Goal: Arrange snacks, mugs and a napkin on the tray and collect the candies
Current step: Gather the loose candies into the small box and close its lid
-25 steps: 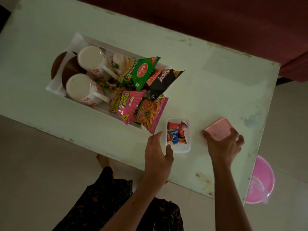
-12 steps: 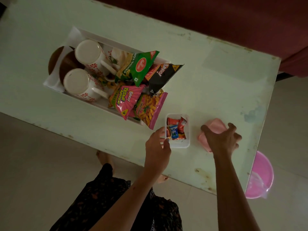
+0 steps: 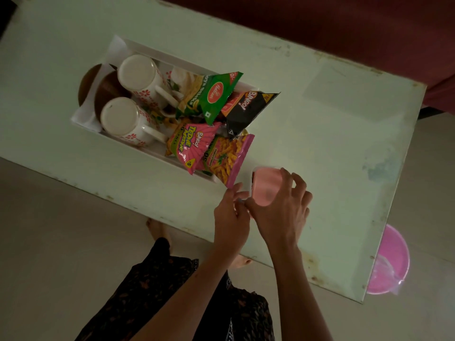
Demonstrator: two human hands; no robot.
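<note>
A white tray (image 3: 138, 46) on the pale green table (image 3: 320, 143) holds two upturned floral mugs (image 3: 136, 76) (image 3: 120, 118), brown saucers (image 3: 105, 91) on a white napkin (image 3: 85, 114), and several snack packets: green (image 3: 211, 97), black (image 3: 246, 112), pink (image 3: 192, 143) and pink-edged (image 3: 226, 158). Right of the tray, my right hand (image 3: 283, 210) holds a pink lid (image 3: 266, 188) over the small candy box, whose white rim (image 3: 251, 179) barely shows. My left hand (image 3: 230, 215) grips the box's near left side. The candies are hidden.
A pink plastic tub (image 3: 389, 262) stands on the floor beyond the table's right corner. A dark red sofa (image 3: 344, 25) runs along the far side. My bare feet (image 3: 157, 228) are on the floor under the near edge.
My right hand lifted the pink lid from the table and carried it left onto the candy box. My left hand closed in on the box's side. The candies went out of sight.
</note>
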